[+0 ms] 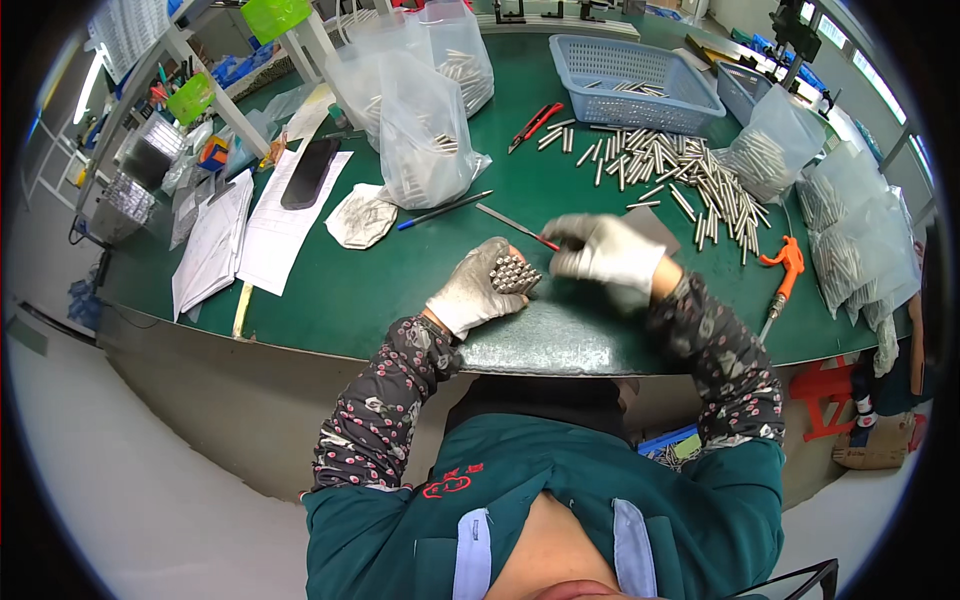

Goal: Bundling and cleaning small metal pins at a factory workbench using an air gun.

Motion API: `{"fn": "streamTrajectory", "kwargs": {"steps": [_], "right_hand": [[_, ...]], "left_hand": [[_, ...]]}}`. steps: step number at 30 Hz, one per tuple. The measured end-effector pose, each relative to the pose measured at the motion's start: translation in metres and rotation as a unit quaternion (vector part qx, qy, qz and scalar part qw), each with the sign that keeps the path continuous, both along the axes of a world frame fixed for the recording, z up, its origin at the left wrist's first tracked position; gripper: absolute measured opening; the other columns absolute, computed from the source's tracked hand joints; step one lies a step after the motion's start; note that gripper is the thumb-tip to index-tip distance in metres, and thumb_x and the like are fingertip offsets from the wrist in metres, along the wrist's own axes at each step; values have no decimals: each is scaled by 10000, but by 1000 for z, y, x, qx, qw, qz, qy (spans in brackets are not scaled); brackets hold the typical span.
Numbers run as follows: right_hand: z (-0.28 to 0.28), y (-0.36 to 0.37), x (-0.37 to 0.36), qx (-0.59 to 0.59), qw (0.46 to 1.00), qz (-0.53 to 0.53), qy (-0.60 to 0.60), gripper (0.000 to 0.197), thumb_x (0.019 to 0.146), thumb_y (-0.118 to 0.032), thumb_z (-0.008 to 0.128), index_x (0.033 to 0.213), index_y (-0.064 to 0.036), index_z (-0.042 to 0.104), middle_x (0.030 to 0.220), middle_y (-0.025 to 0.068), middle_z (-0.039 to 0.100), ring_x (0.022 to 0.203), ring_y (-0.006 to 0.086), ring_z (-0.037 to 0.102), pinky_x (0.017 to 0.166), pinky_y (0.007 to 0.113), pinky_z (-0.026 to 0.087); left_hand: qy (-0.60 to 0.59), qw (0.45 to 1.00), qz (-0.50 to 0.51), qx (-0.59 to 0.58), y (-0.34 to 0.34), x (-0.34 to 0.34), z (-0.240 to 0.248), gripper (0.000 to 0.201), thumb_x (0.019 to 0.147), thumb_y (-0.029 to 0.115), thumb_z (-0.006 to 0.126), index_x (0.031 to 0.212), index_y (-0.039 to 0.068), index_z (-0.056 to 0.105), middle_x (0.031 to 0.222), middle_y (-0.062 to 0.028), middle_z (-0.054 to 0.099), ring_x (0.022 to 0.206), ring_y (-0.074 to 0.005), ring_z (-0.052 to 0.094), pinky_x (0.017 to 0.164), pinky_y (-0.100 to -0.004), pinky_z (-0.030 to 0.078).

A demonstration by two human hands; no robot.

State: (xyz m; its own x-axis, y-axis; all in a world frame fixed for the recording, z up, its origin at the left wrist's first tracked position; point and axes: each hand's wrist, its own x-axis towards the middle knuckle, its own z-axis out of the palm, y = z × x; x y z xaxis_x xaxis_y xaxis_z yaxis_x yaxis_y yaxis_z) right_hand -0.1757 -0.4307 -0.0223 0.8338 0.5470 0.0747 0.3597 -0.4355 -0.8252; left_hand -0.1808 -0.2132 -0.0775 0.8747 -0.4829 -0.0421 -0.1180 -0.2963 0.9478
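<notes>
In my gloved left hand a tight bundle of metal pins is gripped, their ends facing up, near the table's front edge. My gloved right hand is to the right of it, over the table, its fingers smeared by motion. A thin metal file with a red handle end reaches the right fingertips; whether they grip it I cannot tell. Beyond that hand spreads a loose pile of metal pins. A grey flat piece lies partly behind the right hand.
A blue basket holds more pins. Bags of pins stand at the back and right. An orange-handled air gun lies right. Red pliers, a blue pen, a white cloth, papers and a phone lie left.
</notes>
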Motion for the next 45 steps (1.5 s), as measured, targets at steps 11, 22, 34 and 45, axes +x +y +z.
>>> {"fn": "streamTrajectory", "kwargs": {"steps": [11,22,34,45], "right_hand": [[-34,29,-24,99,989,-102,32,387,772,-214,680,1058,23,573,852,89,607,770,145,559,723,261,451],[-32,52,-31,113,988,-100,-14,366,775,-283,670,1030,-29,601,876,142,639,810,241,635,720,307,486],[-34,52,-33,104,987,-121,-5,323,786,-171,683,1032,14,586,852,68,603,780,103,552,722,246,465],[-24,52,-33,79,987,-141,-1,286,784,-202,654,992,-11,611,862,111,631,780,185,609,721,286,477]], "left_hand": [[-35,997,-20,-69,1,8,-12,459,574,89,766,953,36,511,897,-67,570,842,-166,554,769,-299,453],[13,986,-63,-154,10,-1,-3,441,576,20,748,952,68,524,890,-17,568,829,-103,536,744,-256,452],[-36,991,-24,-125,5,-5,6,557,577,-28,719,1069,67,475,942,1,535,881,-94,524,796,-236,452],[-65,993,-8,-95,3,-2,3,512,588,-10,741,1027,67,492,957,-10,553,877,-87,534,774,-241,461]]}}
